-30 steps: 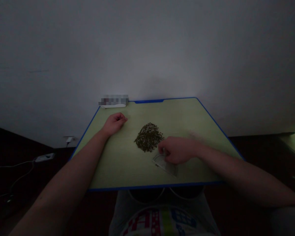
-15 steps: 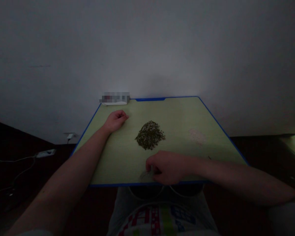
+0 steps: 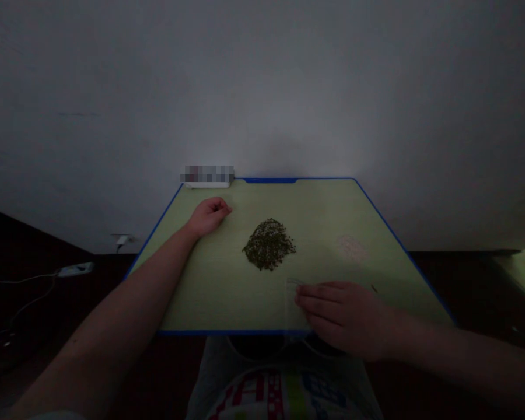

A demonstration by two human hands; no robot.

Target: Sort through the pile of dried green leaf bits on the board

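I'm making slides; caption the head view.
Right hand holding a clear flat piece near a pile of dark grains, left hand curled on blue-edged tabletop.

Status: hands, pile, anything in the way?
Right hand holding clear plastic piece; left hand curled, contents hidden. Dark granular pile on tabletop, apart from both hands. Small dark bit near right hand.

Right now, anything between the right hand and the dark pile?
Only the clear flat piece in the right hand, jutting past its fingertips. No other object is visible between that piece and the dark pile. The left hand rests left of the pile, out of that path.
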